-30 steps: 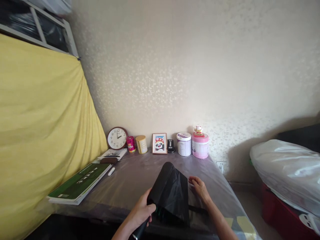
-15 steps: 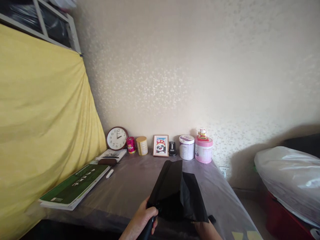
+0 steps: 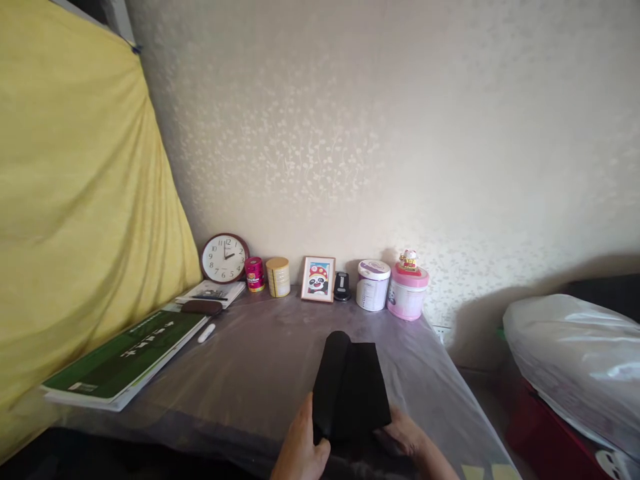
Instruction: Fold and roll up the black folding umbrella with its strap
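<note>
Over the near part of the table I hold a black folding umbrella (image 3: 357, 390), its cloth partly rolled and one flat panel spread to the right. My left hand (image 3: 304, 443) is closed around the rolled side at the lower left, thumb toward me. On the other side, my right hand (image 3: 406, 432) grips the lower right corner of the loose panel; some of its fingers are hidden under the cloth. The umbrella's handle is out of sight.
A plastic-covered table (image 3: 250, 373) bears a green book (image 3: 125, 357), a white pen-like object (image 3: 207, 333) and a brown case (image 3: 201, 307). Along the wall stand a clock (image 3: 225, 258), tins, a panda picture frame (image 3: 319, 279) and tubs. A plastic-wrapped bundle (image 3: 575, 360) lies right.
The raised cloth panel now lies flatter beside the roll. My left hand has shifted from the handle up to the rolled side. The view has moved slightly.
</note>
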The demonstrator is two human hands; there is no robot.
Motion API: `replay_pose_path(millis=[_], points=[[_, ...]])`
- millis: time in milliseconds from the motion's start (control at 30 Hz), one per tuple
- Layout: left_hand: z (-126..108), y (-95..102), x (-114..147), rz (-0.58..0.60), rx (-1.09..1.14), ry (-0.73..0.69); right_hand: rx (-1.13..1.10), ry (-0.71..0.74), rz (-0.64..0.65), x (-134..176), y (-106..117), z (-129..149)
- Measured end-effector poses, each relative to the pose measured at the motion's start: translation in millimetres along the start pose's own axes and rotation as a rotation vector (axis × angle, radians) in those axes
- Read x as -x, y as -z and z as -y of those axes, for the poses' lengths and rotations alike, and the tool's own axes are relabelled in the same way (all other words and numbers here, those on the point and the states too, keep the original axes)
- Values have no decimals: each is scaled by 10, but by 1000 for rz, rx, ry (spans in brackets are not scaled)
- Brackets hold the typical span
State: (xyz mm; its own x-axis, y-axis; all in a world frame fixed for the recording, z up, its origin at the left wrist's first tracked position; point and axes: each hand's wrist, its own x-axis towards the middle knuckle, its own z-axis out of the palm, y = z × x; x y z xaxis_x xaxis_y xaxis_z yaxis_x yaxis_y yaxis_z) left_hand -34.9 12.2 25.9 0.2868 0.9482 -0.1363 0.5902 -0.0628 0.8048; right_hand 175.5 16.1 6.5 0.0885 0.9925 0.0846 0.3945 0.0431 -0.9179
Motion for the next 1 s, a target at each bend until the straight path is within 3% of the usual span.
replay_pose_path(millis=[33, 200, 533, 600, 733, 867, 1000], points=[[45, -29, -18, -31, -65, -42, 11, 31, 6, -14, 93, 15], [186, -150, -64, -48, -204, -48, 186, -12, -296, -149, 388, 120], [69, -100, 13, 15, -227, -3, 359, -121, -215, -282, 308, 341], [45, -85, 25, 16, -221, 2, 264, -171, -146, -327, 281, 405], [33, -77, 29, 20, -199, 18, -144, -174, 20, -406, 158, 659], [59, -97, 4, 0, -207, 2, -328, -103, 12, -528, -105, 825], [51, -89, -5, -21, -226, -18, -333, -128, -15, -684, -403, 741]])
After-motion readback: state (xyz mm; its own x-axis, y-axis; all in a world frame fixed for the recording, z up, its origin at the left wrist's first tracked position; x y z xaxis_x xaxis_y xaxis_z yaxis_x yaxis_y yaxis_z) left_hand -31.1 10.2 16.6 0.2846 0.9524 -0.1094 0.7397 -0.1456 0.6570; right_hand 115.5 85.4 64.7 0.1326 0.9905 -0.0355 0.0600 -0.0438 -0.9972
